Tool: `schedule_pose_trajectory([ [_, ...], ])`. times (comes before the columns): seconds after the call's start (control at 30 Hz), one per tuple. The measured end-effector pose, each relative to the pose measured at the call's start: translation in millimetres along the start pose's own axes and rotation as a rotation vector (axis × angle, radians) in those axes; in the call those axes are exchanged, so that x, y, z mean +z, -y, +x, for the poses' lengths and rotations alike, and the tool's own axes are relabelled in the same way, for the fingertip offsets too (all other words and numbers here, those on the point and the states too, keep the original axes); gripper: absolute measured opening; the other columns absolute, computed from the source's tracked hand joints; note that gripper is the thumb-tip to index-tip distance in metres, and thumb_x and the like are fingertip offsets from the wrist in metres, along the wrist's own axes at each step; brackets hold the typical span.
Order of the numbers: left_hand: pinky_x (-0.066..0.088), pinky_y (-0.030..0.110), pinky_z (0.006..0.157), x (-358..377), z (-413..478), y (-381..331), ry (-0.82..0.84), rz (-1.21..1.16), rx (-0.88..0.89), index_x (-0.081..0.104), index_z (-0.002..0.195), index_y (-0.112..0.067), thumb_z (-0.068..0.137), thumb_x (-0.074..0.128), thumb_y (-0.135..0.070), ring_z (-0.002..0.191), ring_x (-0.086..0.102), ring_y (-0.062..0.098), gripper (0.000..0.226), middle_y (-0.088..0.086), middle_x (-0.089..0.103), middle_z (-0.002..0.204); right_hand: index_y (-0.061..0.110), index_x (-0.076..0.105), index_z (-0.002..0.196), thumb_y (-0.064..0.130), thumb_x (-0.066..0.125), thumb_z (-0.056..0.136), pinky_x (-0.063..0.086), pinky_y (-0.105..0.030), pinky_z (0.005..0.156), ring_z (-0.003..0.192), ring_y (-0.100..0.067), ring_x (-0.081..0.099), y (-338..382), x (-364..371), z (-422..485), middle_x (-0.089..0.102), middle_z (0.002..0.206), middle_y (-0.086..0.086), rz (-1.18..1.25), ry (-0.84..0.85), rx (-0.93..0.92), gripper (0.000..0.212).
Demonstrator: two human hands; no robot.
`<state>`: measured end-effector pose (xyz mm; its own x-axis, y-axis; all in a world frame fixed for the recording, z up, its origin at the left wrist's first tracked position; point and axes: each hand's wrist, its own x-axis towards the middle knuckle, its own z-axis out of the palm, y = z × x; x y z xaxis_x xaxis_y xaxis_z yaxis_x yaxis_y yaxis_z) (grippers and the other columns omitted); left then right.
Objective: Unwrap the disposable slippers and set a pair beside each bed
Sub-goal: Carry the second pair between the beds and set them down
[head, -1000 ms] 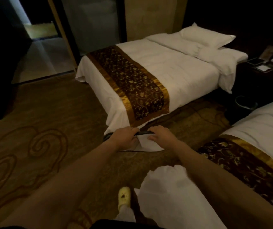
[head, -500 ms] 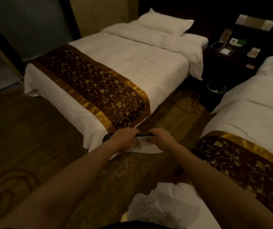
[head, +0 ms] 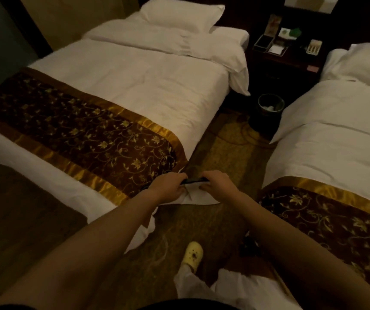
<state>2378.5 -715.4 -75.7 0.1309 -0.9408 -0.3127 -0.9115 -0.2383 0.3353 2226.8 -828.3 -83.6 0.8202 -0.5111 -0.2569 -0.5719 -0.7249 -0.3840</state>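
both bare arms reach forward and converge toward the middle of the view, forearms nearly straight. the left hand (head: 168, 186) is curled knuckles-up, fingers closed in a pinch. the right hand (head: 218, 183) mirrors it just beside, fingers bent down and closed as well, thumb tucked under. the two hands sit close together, apparently not touching, though the dim light makes that hard to judge.

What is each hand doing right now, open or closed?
Left hand: closed, gripping the left end of the white slipper pack.
Right hand: closed, gripping the right end of the same pack.
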Motion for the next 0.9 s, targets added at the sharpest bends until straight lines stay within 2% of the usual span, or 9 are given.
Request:
schedule_pose_trajectory([
  [0.17, 0.047, 0.04, 0.071, -23, 68, 12, 0.122, -0.019, 0.015, 0.052, 0.11, -0.013, 0.094, 0.045, -0.028, 0.089, 0.058, 0.028, 0.023, 0.012, 0.06, 0.104, 0.015, 0.056, 0.12, 0.025, 0.052, 0.092, 0.041, -0.045, 0.099, 0.118, -0.026, 0.049, -27, -30, 55, 0.057, 0.127, -0.006, -0.041, 0.07, 0.019, 0.03],
  [0.27, 0.047, 0.037, 0.073, -39, 93, 18, 0.187, -0.021, 0.019, 0.053, 0.114, -0.011, 0.094, 0.045, -0.032, 0.092, 0.058, 0.027, 0.03, 0.012, 0.061, 0.107, 0.017, 0.054, 0.123, 0.024, 0.051, 0.093, 0.038, -0.043, 0.1, 0.12, -0.026, 0.047, -32, -44, 80, 0.056, 0.128, -0.006, -0.129, 0.106, -0.004, 0.031],
  [0.37, 0.051, 0.042, 0.082, -55, 122, 21, 0.238, -0.013, 0.059, 0.056, 0.114, -0.009, 0.093, 0.047, -0.038, 0.096, 0.059, 0.026, 0.037, 0.012, 0.061, 0.109, 0.018, 0.051, 0.125, 0.022, 0.047, 0.093, 0.033, -0.041, 0.1, 0.122, -0.025, 0.043, -39, -59, 103, 0.052, 0.129, -0.006, -0.236, 0.177, -0.057, 0.032],
  [0.5, 0.044, 0.034, 0.07, -70, 168, 17, 0.254, -0.089, 0.107, 0.06, 0.1, -0.005, 0.092, 0.049, -0.034, 0.089, 0.061, 0.029, 0.032, 0.014, 0.064, 0.095, 0.021, 0.049, 0.128, 0.019, 0.047, 0.093, 0.032, -0.038, 0.098, 0.121, -0.024, 0.043, -50, -79, 131, 0.053, 0.129, -0.003, -0.354, 0.147, -0.126, 0.035],
  [0.57, 0.044, 0.034, 0.07, -73, 192, 14, 0.242, -0.117, 0.112, 0.061, 0.098, -0.006, 0.092, 0.051, -0.031, 0.088, 0.061, 0.028, 0.028, 0.015, 0.065, 0.096, 0.024, 0.049, 0.129, 0.02, 0.048, 0.092, 0.031, -0.037, 0.097, 0.12, -0.022, 0.044, -58, -89, 144, 0.054, 0.129, 0.0, -0.388, 0.107, -0.122, 0.037],
  [0.7, 0.04, 0.029, 0.066, -74, 234, 18, 0.189, -0.179, 0.097, 0.062, 0.099, -0.01, 0.091, 0.053, -0.028, 0.081, 0.058, 0.022, 0.022, 0.012, 0.066, 0.095, 0.024, 0.05, 0.128, 0.024, 0.051, 0.091, 0.024, -0.042, 0.107, 0.124, -0.023, 0.04, -73, -108, 169, 0.054, 0.13, 0.0, -0.49, 0.059, -0.068, 0.037],
  [0.77, 0.04, 0.027, 0.063, -72, 255, 24, 0.141, -0.281, 0.032, 0.061, 0.093, -0.011, 0.091, 0.052, -0.028, 0.078, 0.058, 0.021, 0.02, 0.009, 0.066, 0.089, 0.023, 0.05, 0.127, 0.024, 0.054, 0.089, 0.014, -0.046, 0.113, 0.132, -0.026, 0.032, -80, -113, 186, 0.049, 0.135, -0.002, -0.491, -0.028, -0.035, 0.038],
  [0.83, 0.04, 0.022, 0.054, -63, 274, 31, 0.115, -0.538, -0.126, 0.061, 0.087, -0.011, 0.091, 0.054, -0.031, 0.07, 0.056, 0.017, 0.021, 0.002, 0.062, 0.078, 0.023, 0.041, 0.135, 0.022, 0.059, 0.085, 0.004, -0.049, 0.116, 0.141, -0.027, 0.02, -86, -112, 204, 0.035, 0.148, -0.004, -0.392, -0.161, 0.056, 0.053],
  [0.9, 0.046, 0.022, 0.052, -48, 290, 38, 0.12, -0.901, -0.345, 0.061, 0.101, -0.003, 0.09, 0.057, -0.027, 0.075, 0.059, 0.02, 0.027, 0.004, 0.062, 0.087, 0.022, 0.023, 0.145, 0.033, 0.064, 0.082, 0.001, -0.048, 0.117, 0.145, -0.028, 0.01, -94, -102, 218, 0.019, 0.156, -0.006, -0.215, -0.278, 0.246, 0.076],
])
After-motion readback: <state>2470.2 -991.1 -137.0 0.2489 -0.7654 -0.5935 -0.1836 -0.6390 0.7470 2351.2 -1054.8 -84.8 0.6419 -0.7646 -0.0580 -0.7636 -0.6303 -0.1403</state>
